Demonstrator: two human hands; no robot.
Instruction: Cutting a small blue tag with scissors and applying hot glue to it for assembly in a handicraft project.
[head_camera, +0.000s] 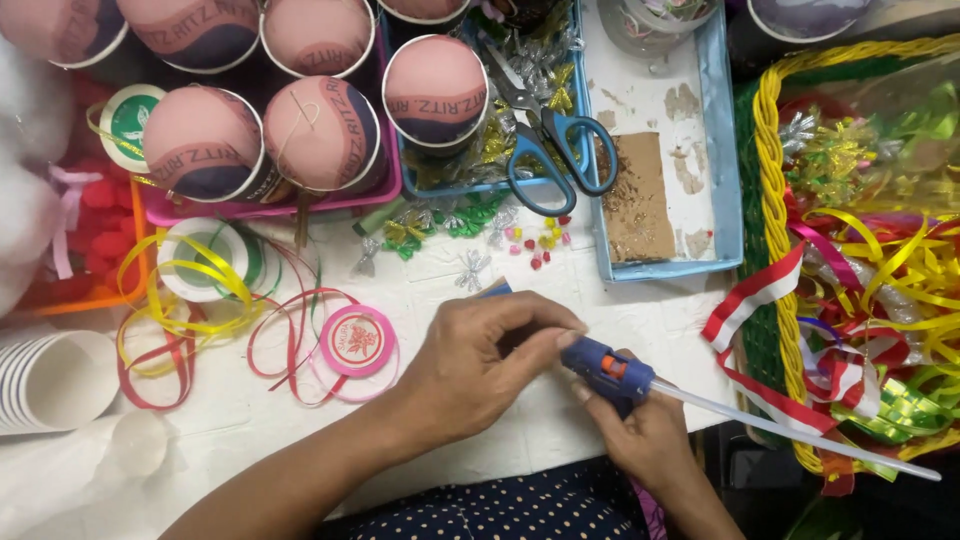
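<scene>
While my right hand (650, 435) grips the blue glue gun (612, 372) low over the white table (560, 430), fingers wrapped tight round its handle, my left hand (480, 365) comes across and closes on the gun's front end. My left fingers (545, 340) are curled, thumb and forefinger pinched near the nozzle; whether a small piece sits under them I cannot tell, since the hand covers that spot. A clear glue stick (800, 432) juts from the back of the gun, out past the table edge toward the yellow basket (770, 170) of ribbons.

I judge this as the gluing step: gun aimed, the nozzle being steadied or cleared. The next move calls for a gentle squeeze of the trigger and a still wrist, with my left fingertips kept off the hot tip. Blue scissors (545, 150) lie in the tray (725, 150) above, and a pink ribbon spool (358, 340) rests just left of my hand.
</scene>
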